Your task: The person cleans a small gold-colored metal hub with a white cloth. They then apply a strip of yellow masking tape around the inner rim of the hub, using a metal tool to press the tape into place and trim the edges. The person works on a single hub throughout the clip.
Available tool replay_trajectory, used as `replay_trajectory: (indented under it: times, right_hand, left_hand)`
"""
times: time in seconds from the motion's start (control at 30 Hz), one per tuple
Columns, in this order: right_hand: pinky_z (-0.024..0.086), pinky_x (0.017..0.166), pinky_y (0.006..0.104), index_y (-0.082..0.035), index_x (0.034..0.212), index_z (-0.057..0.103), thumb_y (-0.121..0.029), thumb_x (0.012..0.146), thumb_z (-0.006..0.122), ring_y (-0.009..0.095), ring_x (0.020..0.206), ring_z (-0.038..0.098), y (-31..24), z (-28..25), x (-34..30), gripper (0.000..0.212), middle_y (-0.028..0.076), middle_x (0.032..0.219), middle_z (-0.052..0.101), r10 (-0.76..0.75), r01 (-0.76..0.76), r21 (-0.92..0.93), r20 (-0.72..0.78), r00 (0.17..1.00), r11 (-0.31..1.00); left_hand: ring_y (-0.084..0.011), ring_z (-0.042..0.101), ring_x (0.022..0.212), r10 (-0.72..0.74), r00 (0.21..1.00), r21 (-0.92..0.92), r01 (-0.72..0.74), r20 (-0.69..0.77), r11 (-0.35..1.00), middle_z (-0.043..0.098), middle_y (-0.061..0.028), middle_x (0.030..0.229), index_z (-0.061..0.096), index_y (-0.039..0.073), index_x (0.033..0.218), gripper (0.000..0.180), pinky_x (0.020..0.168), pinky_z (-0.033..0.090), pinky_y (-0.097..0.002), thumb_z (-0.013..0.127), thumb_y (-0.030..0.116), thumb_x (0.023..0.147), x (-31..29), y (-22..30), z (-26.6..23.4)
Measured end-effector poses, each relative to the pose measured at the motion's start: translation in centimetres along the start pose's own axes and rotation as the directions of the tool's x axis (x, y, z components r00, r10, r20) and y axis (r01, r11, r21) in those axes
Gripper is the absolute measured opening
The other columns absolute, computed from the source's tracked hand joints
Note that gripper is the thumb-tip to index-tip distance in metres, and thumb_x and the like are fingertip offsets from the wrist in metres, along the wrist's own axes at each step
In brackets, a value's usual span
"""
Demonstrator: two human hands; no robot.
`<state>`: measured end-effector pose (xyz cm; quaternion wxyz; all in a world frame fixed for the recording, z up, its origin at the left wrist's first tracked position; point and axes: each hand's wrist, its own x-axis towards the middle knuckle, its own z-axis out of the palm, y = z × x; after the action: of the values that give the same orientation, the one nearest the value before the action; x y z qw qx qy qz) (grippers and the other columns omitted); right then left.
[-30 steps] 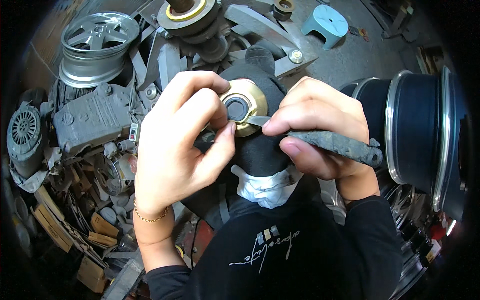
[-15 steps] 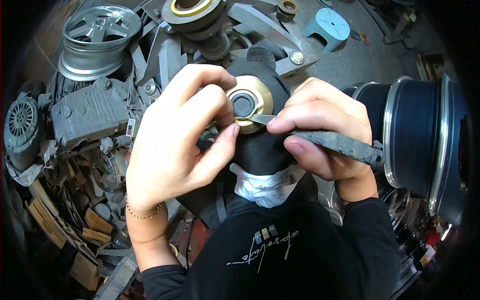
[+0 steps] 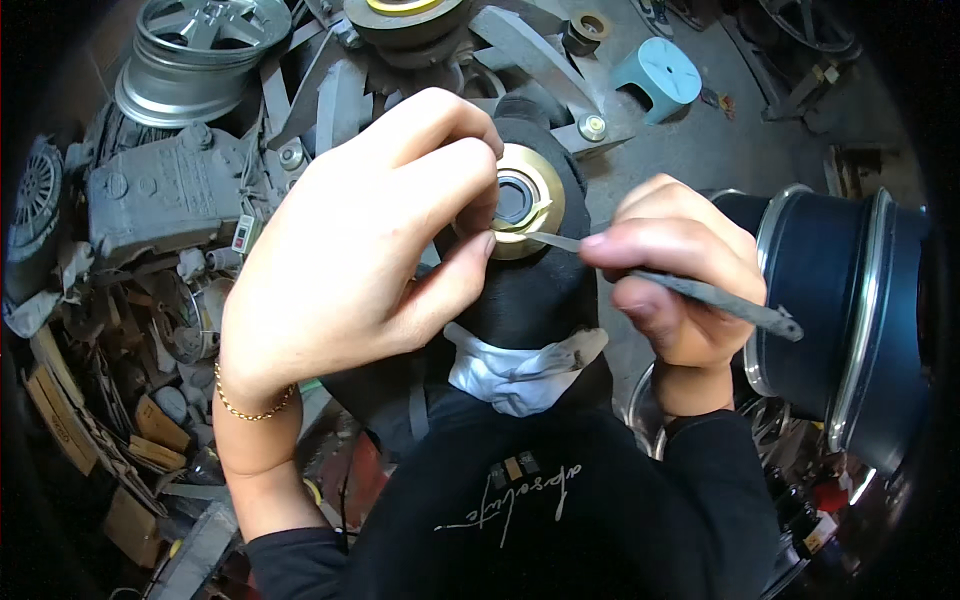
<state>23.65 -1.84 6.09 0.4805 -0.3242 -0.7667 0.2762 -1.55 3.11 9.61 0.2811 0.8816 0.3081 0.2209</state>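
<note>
My left hand is closed on a round gold-coloured cap, pinching its left rim between thumb and fingers. The cap has a dark round centre, and a thin yellowish strip curls up along the lower right of that centre. In my right hand is a slim craft knife with a grey, wrapped-looking handle, gripped between thumb and fingers. Its pointed blade reaches left to the cap's lower part; whether the tip touches it I cannot tell. My left fingers hide the cap's left side.
A crumpled white cloth lies on my dark clothing below the hands. Large wheel rims stand at the right, and a silver rim at upper left. Beyond are metal machinery, a light blue stool and a similar small cap.
The view has shifted a little. My right hand has drawn slightly right, away from the cap, and the knife handle has turned. The thin strip stands up more from the cap.
</note>
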Motion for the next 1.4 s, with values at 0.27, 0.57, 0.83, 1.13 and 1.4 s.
replay_trajectory:
  times: [0.27, 0.57, 0.83, 1.13, 1.4]
  right_hand:
    - [0.051, 0.073, 0.0336, -0.004, 0.111, 0.076, -0.022, 0.093, 0.077, 0.022, 0.079, 0.063, -0.6, -0.5, -1.8, 0.025, 0.008, 0.089, 0.064, 0.024, -0.014, 0.128, -0.073, 0.997, 0.992]
    - [0.053, 0.076, 0.0338, 0.003, 0.104, 0.070, -0.016, 0.085, 0.073, 0.024, 0.082, 0.066, -1.4, 1.3, -2.9, 0.027, 0.017, 0.096, 0.067, 0.190, -0.149, 0.158, -0.296, 0.936, 0.976]
    - [0.056, 0.074, 0.0349, 0.001, 0.103, 0.075, -0.017, 0.090, 0.079, 0.025, 0.081, 0.068, -0.5, 1.1, -2.8, 0.023, 0.013, 0.089, 0.065, 0.020, -0.014, 0.028, -0.189, 0.982, 0.999]
    - [0.060, 0.084, 0.0410, -0.004, 0.104, 0.074, -0.017, 0.091, 0.078, 0.033, 0.096, 0.073, -0.5, 2.0, -2.7, 0.019, 0.015, 0.102, 0.073, -0.004, 0.003, -0.009, -0.131, 0.991, 1.000]
    - [0.061, 0.087, 0.0419, -0.005, 0.106, 0.074, -0.013, 0.089, 0.078, 0.033, 0.098, 0.074, 0.1, 2.3, -2.7, 0.020, 0.015, 0.105, 0.072, -0.035, 0.033, -0.016, -0.130, 0.991, 0.999]
  left_hand:
    - [-0.0303, 0.064, 0.086, 0.031, 0.997, -0.022, -0.032, -0.069, 0.999, 0.061, -0.0153, 0.107, 0.058, -0.003, 0.087, 0.017, 0.077, 0.053, -0.0375, 0.071, 0.000, 0.077, -0.2, -0.5, 0.6]
    - [-0.0326, 0.065, 0.086, 0.040, 0.991, -0.050, -0.047, -0.125, 0.998, 0.061, -0.0157, 0.106, 0.057, -0.001, 0.085, 0.016, 0.074, 0.053, -0.0371, 0.071, 0.001, 0.076, -0.7, -1.0, 1.2]
    - [-0.0326, 0.065, 0.087, 0.048, 0.994, -0.038, -0.052, -0.102, 0.998, 0.061, -0.0169, 0.106, 0.055, 0.002, 0.082, 0.015, 0.074, 0.054, -0.0360, 0.069, 0.000, 0.076, -0.8, -1.2, 1.2]
    - [-0.0338, 0.065, 0.093, 0.000, 0.995, -0.185, -0.019, -0.104, 0.983, 0.062, -0.0186, 0.110, 0.055, 0.002, 0.082, 0.015, 0.081, 0.054, -0.0375, 0.068, 0.001, 0.075, -0.8, -0.9, 1.6]
    - [-0.0337, 0.066, 0.094, -0.036, 0.989, -0.177, 0.010, -0.144, 0.984, 0.063, -0.0183, 0.108, 0.054, 0.001, 0.080, 0.013, 0.082, 0.054, -0.0374, 0.066, 0.000, 0.075, -1.1, -0.7, 1.7]
